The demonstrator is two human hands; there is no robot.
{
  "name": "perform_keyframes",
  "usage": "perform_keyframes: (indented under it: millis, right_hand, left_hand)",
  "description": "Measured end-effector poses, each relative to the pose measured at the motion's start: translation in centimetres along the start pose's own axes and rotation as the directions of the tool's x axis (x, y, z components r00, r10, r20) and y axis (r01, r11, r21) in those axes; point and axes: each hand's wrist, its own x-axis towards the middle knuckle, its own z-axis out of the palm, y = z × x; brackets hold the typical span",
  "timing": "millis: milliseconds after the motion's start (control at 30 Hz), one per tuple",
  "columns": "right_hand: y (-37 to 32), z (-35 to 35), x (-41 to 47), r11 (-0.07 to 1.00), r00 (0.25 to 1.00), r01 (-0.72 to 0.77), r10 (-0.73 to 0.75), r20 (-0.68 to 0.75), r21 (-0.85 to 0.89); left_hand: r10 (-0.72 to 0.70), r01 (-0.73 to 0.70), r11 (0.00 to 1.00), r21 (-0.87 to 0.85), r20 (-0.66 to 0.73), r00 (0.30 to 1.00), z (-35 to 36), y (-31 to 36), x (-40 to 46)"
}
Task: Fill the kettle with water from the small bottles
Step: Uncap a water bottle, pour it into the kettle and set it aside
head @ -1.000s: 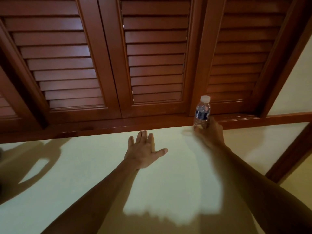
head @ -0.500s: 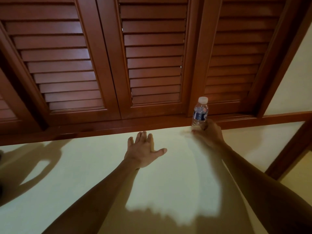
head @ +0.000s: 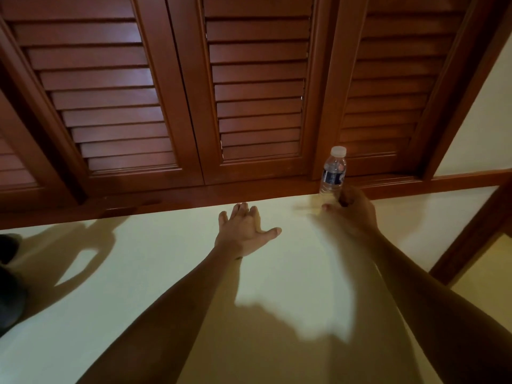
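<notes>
My right hand (head: 353,214) grips the capped bottle (head: 333,171) upright on the pale worktop (head: 166,259); my left hand (head: 243,231) rests flat, fingers spread

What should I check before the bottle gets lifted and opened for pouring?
1. Right hand closed around the bottle base: ok.
2. Bottle upright: ok.
3. White cap on: ok; it must come off before pouring.
4. Left hand free to twist the cap: ok, open and flat on the pale surface.
5. Kettle location: cannot tell; only a dark shape at the left edge.
6. Water level in the bottle: cannot tell.
</notes>
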Motion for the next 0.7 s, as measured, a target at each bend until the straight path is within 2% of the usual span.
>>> perform_keyframes:
  millis: [167,200,267,333,500,700]
  right_hand:
    - [0.4,-0.5,-5.1,0.988,0.998,0.038,-0.030,0.055,-0.152]
    - [0.4,-0.4,-6.5,0.979,0.993,0.078,-0.061,0.098,-0.186]
    - [0.0,0.2,-8.5,0.900,0.971,0.197,-0.125,0.202,-0.388]
    - [-1.7,1.5,-10.8,0.837,0.953,0.242,-0.110,0.282,-0.491]
    - [-7.7,8.4,-18.6,0.819,0.903,0.318,-0.109,0.415,-0.477]
    - [-14.2,17.2,-31.2,0.862,0.886,0.337,-0.154,0.438,-0.378]
  left_hand:
    - [0.023,-0.055,0.973,-0.224,-0.144,0.989,-1.2,-0.2,-2.5]
    - [0.056,-0.089,0.974,-0.207,-0.159,0.986,-1.1,-0.3,-3.3]
    - [0.131,-0.157,0.977,-0.145,-0.178,0.975,-1.1,-1.0,-5.2]
    - [0.183,-0.210,0.969,-0.127,-0.198,0.963,-1.2,-2.2,-7.9]
    - [0.198,-0.227,0.958,-0.174,-0.171,0.965,-2.5,-8.0,-16.9]
    - [0.168,-0.210,0.957,-0.200,-0.208,0.964,-5.5,-18.8,-29.5]
